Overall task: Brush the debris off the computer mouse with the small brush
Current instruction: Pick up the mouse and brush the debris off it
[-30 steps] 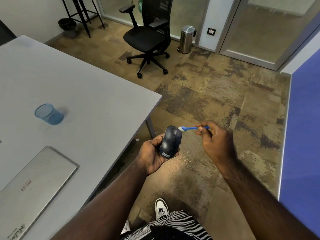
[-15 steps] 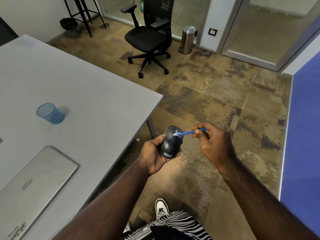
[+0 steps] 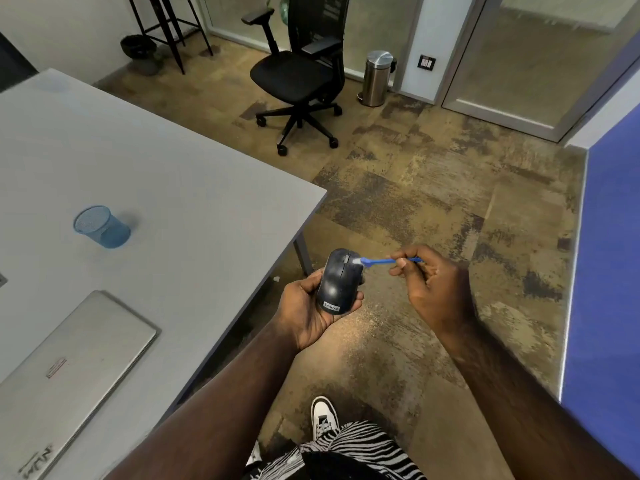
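Observation:
My left hand (image 3: pixel 306 308) cradles a dark computer mouse (image 3: pixel 338 280) over the floor, just right of the table corner, its top side facing up. My right hand (image 3: pixel 431 285) pinches a small blue brush (image 3: pixel 379 261) by its handle. The white bristle end rests on the mouse's upper right edge, beside the scroll wheel. The brush handle's rear end pokes out past my fingers.
A grey table (image 3: pixel 166 188) spreads to the left with a blue mesh cup (image 3: pixel 101 226) and a closed silver laptop (image 3: pixel 65 372). A black office chair (image 3: pixel 301 74) and a steel bin (image 3: pixel 376 77) stand on the carpet beyond. A blue panel (image 3: pixel 609 289) rises on the right.
The brush tip swept left onto the mouse's top, then back right to its upper right edge. My left hand keeps holding the mouse in nearly the same spot.

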`<state>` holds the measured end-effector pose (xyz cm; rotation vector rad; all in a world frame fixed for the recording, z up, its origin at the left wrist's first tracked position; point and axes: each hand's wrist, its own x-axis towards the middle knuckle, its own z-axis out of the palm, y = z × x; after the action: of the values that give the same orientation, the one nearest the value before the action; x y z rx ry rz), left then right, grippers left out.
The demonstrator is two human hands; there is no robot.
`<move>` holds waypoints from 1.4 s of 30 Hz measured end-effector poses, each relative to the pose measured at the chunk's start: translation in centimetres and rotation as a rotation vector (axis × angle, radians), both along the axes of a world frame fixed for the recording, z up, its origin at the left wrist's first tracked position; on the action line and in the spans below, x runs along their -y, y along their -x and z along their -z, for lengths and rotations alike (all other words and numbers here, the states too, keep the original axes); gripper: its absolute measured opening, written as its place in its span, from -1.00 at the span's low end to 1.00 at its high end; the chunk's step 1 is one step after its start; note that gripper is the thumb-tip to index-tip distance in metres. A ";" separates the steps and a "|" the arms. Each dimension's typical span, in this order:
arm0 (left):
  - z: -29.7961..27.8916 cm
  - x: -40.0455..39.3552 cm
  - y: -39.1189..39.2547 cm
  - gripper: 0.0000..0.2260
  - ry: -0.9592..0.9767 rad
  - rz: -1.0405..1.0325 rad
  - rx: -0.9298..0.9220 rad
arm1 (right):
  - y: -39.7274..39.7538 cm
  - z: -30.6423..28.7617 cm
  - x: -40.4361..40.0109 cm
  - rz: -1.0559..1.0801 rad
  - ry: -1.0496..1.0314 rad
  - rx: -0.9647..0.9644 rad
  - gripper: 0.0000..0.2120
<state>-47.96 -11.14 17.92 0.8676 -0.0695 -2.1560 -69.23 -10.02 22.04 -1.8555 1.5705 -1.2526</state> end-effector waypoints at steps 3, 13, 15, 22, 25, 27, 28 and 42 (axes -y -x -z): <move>0.0 0.0 0.2 -0.61 -0.023 -0.056 -0.043 | -0.2 0.1 -0.6 -0.141 -0.054 0.013 -0.91; -0.3 0.6 0.0 -0.62 -0.038 -0.069 -0.001 | -1.2 0.0 -1.2 -0.149 -0.018 0.030 -0.78; -0.2 0.6 0.1 -0.64 -0.032 -0.082 0.002 | -1.6 0.1 -1.6 -0.250 -0.035 0.008 -0.81; -0.3 0.7 0.0 -0.65 -0.021 -0.070 0.009 | -1.6 0.2 -0.9 -0.101 -0.015 0.048 -0.85; -0.2 0.6 0.1 -0.65 -0.001 -0.082 0.001 | -1.7 0.3 -1.3 -0.209 -0.053 -0.047 -0.88; -0.1 0.7 0.1 -0.65 0.004 -0.075 0.033 | -1.6 0.1 -0.9 -0.113 -0.044 -0.018 -0.85; 0.0 0.7 0.2 -0.65 0.006 -0.070 0.049 | -1.6 -0.1 -0.5 -0.044 -0.030 0.003 -0.82; 1.1 0.6 0.8 -0.64 0.075 0.013 0.140 | -1.6 -1.2 0.9 -0.131 -0.120 -0.078 -0.89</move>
<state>-48.72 -11.77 16.78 0.9755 -0.2249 -2.0885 -67.66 -10.87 23.21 -1.9172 1.5013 -1.0191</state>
